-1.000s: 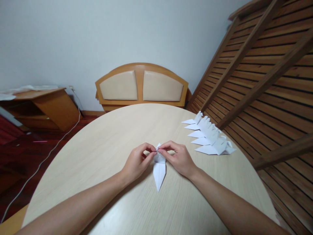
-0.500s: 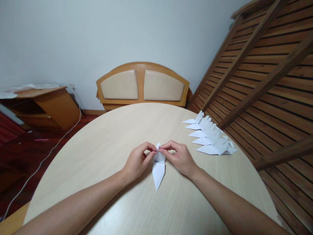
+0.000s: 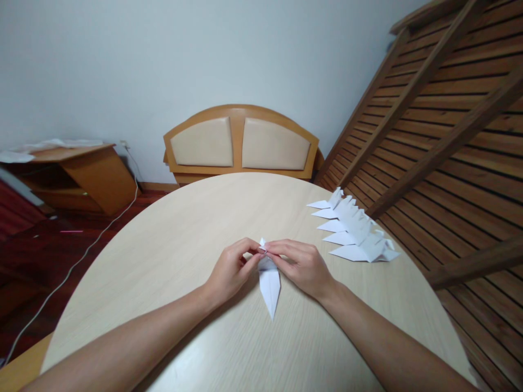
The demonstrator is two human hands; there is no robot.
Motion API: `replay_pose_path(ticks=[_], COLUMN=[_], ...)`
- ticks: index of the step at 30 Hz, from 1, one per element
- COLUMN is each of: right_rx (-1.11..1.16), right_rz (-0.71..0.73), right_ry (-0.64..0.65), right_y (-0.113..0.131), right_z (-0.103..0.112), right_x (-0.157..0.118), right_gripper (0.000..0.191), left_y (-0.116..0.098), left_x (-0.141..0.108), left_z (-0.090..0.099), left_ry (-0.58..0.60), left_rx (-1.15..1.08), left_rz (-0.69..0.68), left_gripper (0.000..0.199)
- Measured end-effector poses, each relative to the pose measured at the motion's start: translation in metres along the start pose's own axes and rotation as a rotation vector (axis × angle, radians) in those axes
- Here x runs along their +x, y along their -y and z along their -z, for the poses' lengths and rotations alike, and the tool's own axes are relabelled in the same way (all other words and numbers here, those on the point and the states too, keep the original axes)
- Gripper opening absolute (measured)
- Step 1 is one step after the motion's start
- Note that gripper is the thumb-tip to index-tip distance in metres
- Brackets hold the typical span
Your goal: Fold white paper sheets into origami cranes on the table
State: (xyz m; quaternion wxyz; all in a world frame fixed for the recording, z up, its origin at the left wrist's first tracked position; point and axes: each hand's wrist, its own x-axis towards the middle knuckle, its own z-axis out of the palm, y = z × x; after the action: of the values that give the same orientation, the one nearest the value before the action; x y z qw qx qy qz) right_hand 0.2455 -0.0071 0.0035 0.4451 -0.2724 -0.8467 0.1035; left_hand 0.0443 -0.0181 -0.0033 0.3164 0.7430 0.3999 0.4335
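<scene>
A white folded paper figure (image 3: 270, 286) lies between my hands, its long pointed end toward me and a small folded tip at the far end. My left hand (image 3: 233, 268) pinches it near that tip with thumb and forefinger. From the other side, my right hand (image 3: 304, 267) also pinches the narrow far part, its fingertips meeting those of the left. The fingers cover some of the folds there. To the right, several similar white folded paper figures (image 3: 353, 231) stand in a slanting row, overlapping one another, with pointed ends to the left.
The round pale wooden table (image 3: 196, 212) carries all the paper. A wooden headboard (image 3: 239, 111) with cream panels stands behind it. Slatted wood (image 3: 441, 147) leans close along the right side. At left are a wooden cabinet (image 3: 98, 177) and a white cable (image 3: 87, 247) on the floor.
The paper figure has turned slightly, its near point swinging to the right and its far tip to the left. My right fingers have straightened and lie flatter over the fold.
</scene>
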Motion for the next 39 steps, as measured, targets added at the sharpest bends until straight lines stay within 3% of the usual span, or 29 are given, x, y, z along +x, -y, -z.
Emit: replay_pose_path(ticks=[5,14,20,26,34,39], right_rx=[-0.031,0.109,0.059,0.009,0.057,0.076], right_rz=[0.053,-0.058,-0.038,-0.033,-0.086,-0.128], right_ry=[-0.03,0.081,0.035,0.095,0.085,0.042], right_y=[0.0017,0.0069,0.0055,0.0038,0.0038,0.004], right_z=[0.0014,0.0087,0.0063,0.0067,0.0069,0.0051], right_x=[0.0026,0.0079,0.005,0.0039,0.0043,0.0035], right_gripper=[0.012,0.01,0.016,0.028,0.021,0.015], left_y=[-0.0004,-0.0031,0.0007,0.0043,-0.0024,-0.0019], left_x=[0.0008,0.0018,0.0038,0.0079,0.0075,0.008], left_z=[-0.0002,-0.0007,-0.0017,-0.0043,-0.0022,-0.0022], left_ry=[-0.01,0.003,-0.015,-0.053,-0.024,-0.049], left_rx=[-0.038,-0.08,-0.241,-0.399,-0.368,-0.349], left_rz=[0.026,0.03,0.115,0.237,0.257,0.252], left_gripper=[0.012,0.016,0.015,0.018,0.034,0.031])
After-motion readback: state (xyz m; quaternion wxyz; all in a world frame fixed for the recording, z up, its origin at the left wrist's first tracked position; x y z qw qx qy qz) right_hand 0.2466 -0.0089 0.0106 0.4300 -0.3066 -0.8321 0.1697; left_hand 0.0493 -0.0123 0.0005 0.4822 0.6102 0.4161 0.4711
